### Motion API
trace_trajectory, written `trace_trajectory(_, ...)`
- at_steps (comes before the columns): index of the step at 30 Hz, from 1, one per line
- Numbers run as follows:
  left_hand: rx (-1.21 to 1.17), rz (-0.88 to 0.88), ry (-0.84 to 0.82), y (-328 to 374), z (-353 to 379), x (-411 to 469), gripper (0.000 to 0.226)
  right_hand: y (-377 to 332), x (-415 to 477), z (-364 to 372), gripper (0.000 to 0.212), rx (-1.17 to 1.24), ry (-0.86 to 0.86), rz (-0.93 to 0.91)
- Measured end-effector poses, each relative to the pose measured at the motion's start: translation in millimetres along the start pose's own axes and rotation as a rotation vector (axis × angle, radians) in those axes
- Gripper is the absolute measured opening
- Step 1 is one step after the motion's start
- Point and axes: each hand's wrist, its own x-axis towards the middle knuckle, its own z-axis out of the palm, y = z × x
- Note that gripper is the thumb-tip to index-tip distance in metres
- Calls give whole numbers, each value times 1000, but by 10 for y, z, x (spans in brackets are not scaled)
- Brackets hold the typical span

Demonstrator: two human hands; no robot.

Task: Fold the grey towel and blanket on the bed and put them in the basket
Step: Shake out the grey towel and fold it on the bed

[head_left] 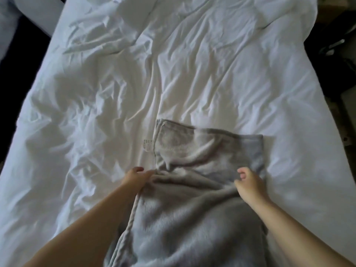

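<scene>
From my station I judge the job to be at an early stage. The grey blanket (183, 218) lies lengthwise on the bed (96, 93), running from the bottom of the view up to a squared-off far end, and I see no tidy folded stack. No basket is in view, so I take the putting-away as all left to do. The far panel looks flatter, with a stitched hem and a faint woven band. I cannot tell whether it is the towel lying under the blanket or the same piece

My left hand (135, 177) grips the cloth's left edge, fingers curled round the corded hem. My right hand (248, 182) is at the right edge with its fingers curled, and it seems to pinch a ridge of the fabric, though blur softens the detail. Between the two hands the cloth bunches into a loose cross-wise fold, which I read as a fold in hand

The near part is plush and fleecy, with a soft sheen, and it slumps in broad waves. A small pale label (148, 144) sticks out from the far left hem. The bed's white cover is thin, smooth and heavily creased
</scene>
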Motion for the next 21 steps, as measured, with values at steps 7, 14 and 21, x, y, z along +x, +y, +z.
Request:
trace_trajectory(7, -368, 163, 13, 633, 413, 644, 38, -581, 451, 430, 32, 117, 20, -282)
trace_trajectory(14, -115, 355, 66, 971, 475, 950, 36, -815, 1208, 305, 69, -300, 216, -514)
trace_trajectory(21, 342, 206, 69, 333, 611, 729, 37, -195, 1212, 40, 95, -551, -490, -68)
